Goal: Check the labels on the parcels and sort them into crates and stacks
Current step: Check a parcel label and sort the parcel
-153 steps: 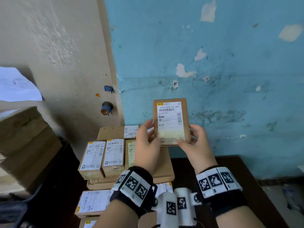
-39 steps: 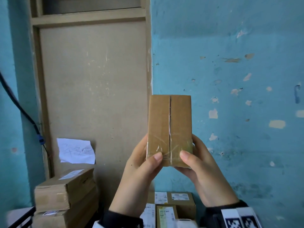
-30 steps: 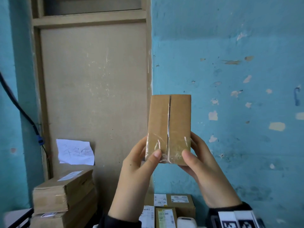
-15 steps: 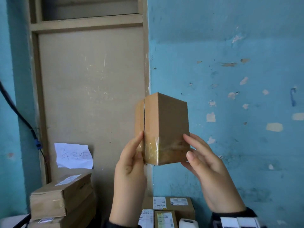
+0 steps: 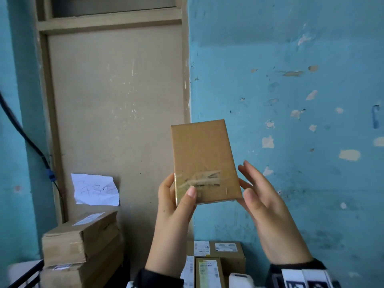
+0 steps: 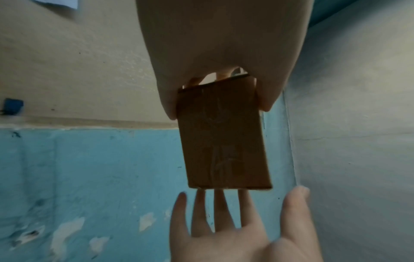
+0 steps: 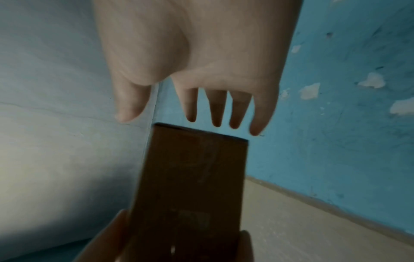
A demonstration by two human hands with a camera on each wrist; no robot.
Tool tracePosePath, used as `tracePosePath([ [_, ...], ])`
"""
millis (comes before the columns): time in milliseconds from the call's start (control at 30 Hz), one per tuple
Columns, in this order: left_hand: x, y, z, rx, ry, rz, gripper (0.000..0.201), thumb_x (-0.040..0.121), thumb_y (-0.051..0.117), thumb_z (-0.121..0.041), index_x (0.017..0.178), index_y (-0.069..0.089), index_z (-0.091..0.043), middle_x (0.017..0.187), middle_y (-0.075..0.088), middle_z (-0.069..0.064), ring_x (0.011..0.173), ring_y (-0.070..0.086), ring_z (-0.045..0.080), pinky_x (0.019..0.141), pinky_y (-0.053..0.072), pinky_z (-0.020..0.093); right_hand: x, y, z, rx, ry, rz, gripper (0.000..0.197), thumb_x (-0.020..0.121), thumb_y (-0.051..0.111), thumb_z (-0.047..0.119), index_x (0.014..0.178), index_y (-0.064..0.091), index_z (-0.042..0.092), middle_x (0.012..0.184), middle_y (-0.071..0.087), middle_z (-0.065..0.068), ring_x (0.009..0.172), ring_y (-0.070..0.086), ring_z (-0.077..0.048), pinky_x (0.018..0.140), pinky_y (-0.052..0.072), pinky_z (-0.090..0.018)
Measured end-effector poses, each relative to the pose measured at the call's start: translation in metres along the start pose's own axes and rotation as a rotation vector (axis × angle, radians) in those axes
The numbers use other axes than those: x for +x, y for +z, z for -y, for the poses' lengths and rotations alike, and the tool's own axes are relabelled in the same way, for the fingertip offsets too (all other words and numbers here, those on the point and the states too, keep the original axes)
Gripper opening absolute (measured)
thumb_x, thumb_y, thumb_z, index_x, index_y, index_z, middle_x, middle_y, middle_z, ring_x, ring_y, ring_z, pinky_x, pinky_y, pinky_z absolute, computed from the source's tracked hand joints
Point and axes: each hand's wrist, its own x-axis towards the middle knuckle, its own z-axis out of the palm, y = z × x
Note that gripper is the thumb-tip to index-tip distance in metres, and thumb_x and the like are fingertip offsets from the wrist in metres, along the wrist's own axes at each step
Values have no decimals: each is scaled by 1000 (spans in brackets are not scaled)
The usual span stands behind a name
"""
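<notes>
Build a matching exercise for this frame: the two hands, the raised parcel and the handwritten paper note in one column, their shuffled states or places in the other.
Things:
1. left hand
2. right hand
3. raised parcel
4. paper note

States or places:
A. stuck on the beige panel, above the stacked boxes
B. fingers straight and spread, beside the parcel's edge
C. held upright, plain taped side toward the head camera
D. thumb and fingers pinching the parcel's lower corner

Pairs: 1-D, 2-B, 3-C, 4-A
</notes>
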Motion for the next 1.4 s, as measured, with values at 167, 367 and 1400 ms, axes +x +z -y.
tracePosePath([
  [167,-1,2,3,3,12,53,56,83,68,-41,134,48,-30,121,68,-4,110,66,10,80,55,21,1,-1,-5,36,123,117,106,41,71,86,135,39,50,140,50,23,124,53,1,106,44,-40],
  [367,0,0,6,42,33,87,68,72,68,-52,134,48,-31,124,66,-4,116,63,12,88,53,29,6,4,-3,39,114,129,89,62,73,52,141,39,34,125,64,12,107,66,-6,86,54,-22],
  [1400,10,-2,7,237,95,-183,37,103,40,-12,109,58,-43,103,65,-26,92,65,-11,72,58,18,2,0,-20,-201,74,-121,58,86,67,14,123,41,51,111,54,31,97,55,25,72,44,0],
])
